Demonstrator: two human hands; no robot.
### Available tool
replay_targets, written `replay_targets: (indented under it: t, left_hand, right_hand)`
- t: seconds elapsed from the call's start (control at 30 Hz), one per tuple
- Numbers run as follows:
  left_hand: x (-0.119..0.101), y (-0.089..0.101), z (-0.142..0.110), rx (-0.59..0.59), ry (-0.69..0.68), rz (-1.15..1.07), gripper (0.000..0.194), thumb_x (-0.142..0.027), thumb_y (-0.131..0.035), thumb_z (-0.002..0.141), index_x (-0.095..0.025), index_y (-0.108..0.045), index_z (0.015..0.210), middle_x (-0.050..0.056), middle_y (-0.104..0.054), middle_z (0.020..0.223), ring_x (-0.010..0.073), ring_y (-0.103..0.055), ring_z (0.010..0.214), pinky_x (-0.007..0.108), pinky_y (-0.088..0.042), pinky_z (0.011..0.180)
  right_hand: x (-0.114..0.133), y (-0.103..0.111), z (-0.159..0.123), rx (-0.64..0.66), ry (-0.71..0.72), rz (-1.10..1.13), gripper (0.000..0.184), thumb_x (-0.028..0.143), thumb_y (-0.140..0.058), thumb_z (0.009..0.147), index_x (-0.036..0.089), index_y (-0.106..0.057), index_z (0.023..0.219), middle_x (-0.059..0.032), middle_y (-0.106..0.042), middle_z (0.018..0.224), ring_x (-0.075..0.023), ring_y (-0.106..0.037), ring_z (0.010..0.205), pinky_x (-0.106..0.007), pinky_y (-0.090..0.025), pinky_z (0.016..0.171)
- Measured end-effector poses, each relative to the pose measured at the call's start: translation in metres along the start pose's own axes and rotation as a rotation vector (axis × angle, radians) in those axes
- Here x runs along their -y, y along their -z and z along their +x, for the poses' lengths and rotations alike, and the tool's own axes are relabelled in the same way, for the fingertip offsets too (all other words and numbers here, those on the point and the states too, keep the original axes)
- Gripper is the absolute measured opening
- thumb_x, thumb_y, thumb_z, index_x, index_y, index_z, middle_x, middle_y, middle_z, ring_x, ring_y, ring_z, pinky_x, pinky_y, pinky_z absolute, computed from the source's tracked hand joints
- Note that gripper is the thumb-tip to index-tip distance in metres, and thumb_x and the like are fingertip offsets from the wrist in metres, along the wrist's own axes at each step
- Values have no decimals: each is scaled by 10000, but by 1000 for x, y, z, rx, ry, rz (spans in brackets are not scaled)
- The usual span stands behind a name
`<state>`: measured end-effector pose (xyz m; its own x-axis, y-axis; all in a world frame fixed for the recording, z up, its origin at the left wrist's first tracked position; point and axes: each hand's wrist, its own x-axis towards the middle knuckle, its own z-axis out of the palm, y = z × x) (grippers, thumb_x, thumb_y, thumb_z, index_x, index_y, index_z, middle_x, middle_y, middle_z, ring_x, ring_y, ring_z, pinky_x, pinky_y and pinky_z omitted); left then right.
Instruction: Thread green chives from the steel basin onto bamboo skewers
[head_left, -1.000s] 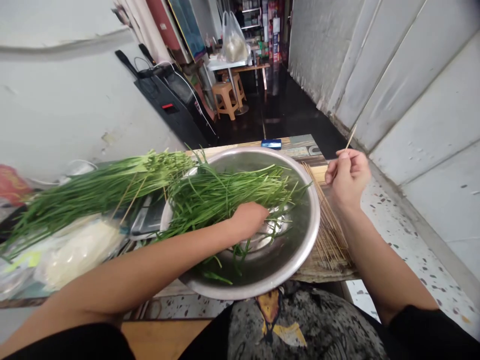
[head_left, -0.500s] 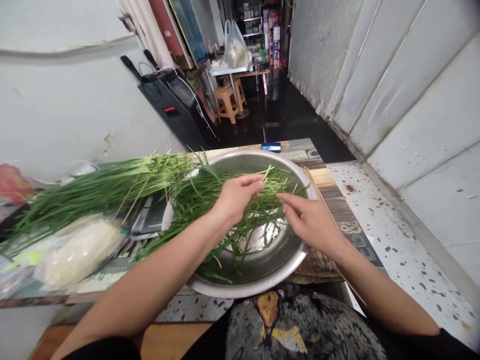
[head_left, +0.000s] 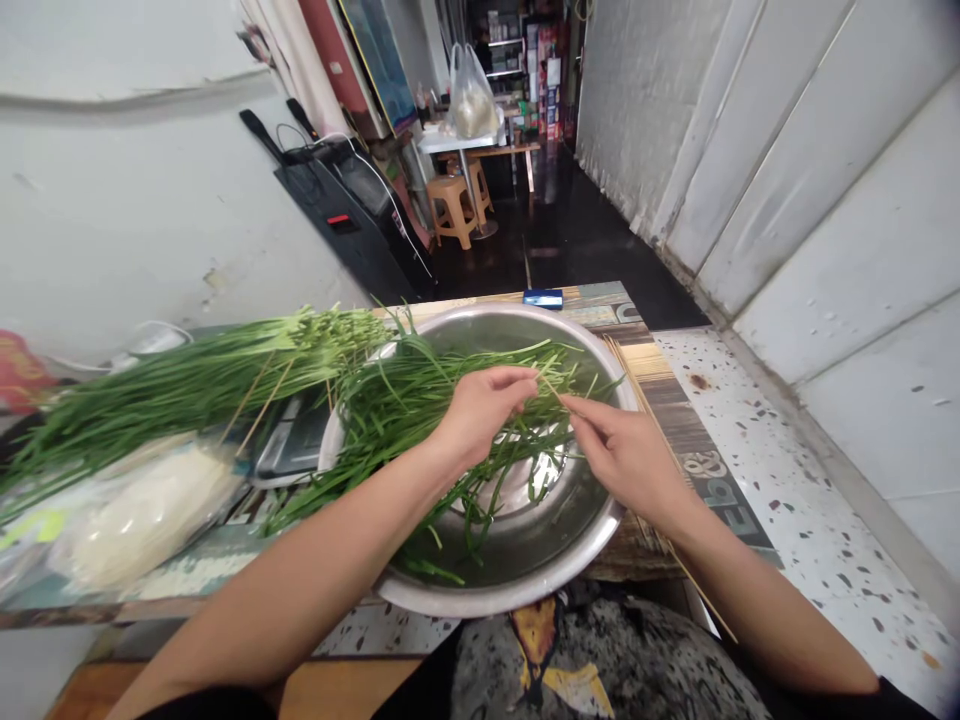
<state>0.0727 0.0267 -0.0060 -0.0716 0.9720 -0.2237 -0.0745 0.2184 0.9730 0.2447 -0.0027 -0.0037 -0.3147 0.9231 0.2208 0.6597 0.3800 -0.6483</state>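
Note:
A wide metal basin (head_left: 517, 596) holds a loose heap of garlic chives (head_left: 420, 390), some hanging over its left rim. Above the heap, my left hand (head_left: 487, 405) is closed in a pinch at the pale stem ends; its fingers largely hide the chive stalk between them. My right hand (head_left: 626, 450), over the basin's right side, pinches a thin bamboo skewer (head_left: 552, 390). The skewer's tip reaches the left fingertips. More skewers (head_left: 626, 365) lie on the table to the right of the basin, partly behind my right hand and forearm.
On the left lie a large bunch of chives (head_left: 195, 375), a clear bag with something pale (head_left: 150, 510) and a dark tray (head_left: 289, 440) with skewers across it. A small blue box (head_left: 543, 299) sits behind the basin. Farther off stand stools (head_left: 452, 208) and a small table (head_left: 457, 143).
The stalk that stuck up from my left fingertips no longer shows there, and my left hand has dipped slightly. My right hand keeps its pinch on the skewer close by.

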Motion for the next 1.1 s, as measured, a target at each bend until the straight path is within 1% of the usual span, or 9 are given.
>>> replay_targets:
  t: [0.1,0.33,0.43,0.6,0.73,0.9,1.0,1.07,1.1]
  left_hand:
    - [-1,0,-1,14,13,-14,235,-212,-714,616,-116,-705,830,23,-640,708,69,-438,549,216,-337,555]
    - [0,1,1,38,4,-6,243,-311,-714,659,-123,-704,813,22,-635,698,68,-421,539,216,-316,539]
    - [1,0,1,36,11,-19,228,-293,-725,645,-119,-707,791,29,-645,702,70,-428,546,222,-330,557]
    - [5,-2,1,0,17,-67,206,-241,-750,602,-119,-718,765,42,-675,735,88,-488,598,236,-373,612]
    - [8,-1,3,8,15,-56,212,-261,-757,605,-127,-728,766,49,-688,744,100,-516,625,245,-389,633]
    - [9,-3,2,-15,-25,-14,210,-258,-756,615,-135,-737,784,66,-711,822,141,-590,717,264,-439,687]
    - [13,-9,-4,-46,-97,15,195,-250,-747,630,-141,-739,791,65,-718,849,167,-627,783,286,-469,764]
    - [15,-13,-10,-1,-151,57,177,-253,-731,655,-150,-742,798,60,-721,856,174,-638,808,295,-476,800]
    - [15,-14,-12,48,-159,79,171,-256,-723,667,-154,-743,802,59,-721,855,174,-641,811,297,-478,804]
  right_hand:
    - [0,0,0,-5,-1,8,380,306,-408,872,235,-656,1150,-22,-706,1021,-170,-679,825,-306,-525,754]
    - [-1,0,0,-3,13,36,376,294,-413,867,243,-656,1150,-19,-710,1007,-158,-679,794,-290,-527,726]
    - [-1,0,0,-3,23,31,380,284,-412,867,250,-652,1159,-21,-714,990,-158,-676,774,-288,-521,708]
    - [0,0,0,0,25,15,369,274,-405,868,239,-671,1121,-18,-718,965,-154,-672,776,-268,-496,692]
    - [1,1,0,13,10,-12,354,281,-393,872,207,-685,1059,-30,-720,933,-156,-662,755,-265,-471,665]
    - [1,0,1,27,-11,-36,340,288,-385,878,182,-686,995,-44,-718,892,-163,-651,736,-265,-440,650]
    - [3,1,3,27,-16,-34,327,287,-381,879,184,-678,972,-47,-714,878,-159,-644,732,-258,-425,651]
    - [4,1,3,9,-32,-44,314,289,-380,881,182,-674,907,-47,-707,826,-151,-630,696,-251,-409,627]
    - [4,2,3,0,-46,-53,312,292,-379,884,180,-669,860,-44,-699,786,-144,-619,668,-247,-398,610]
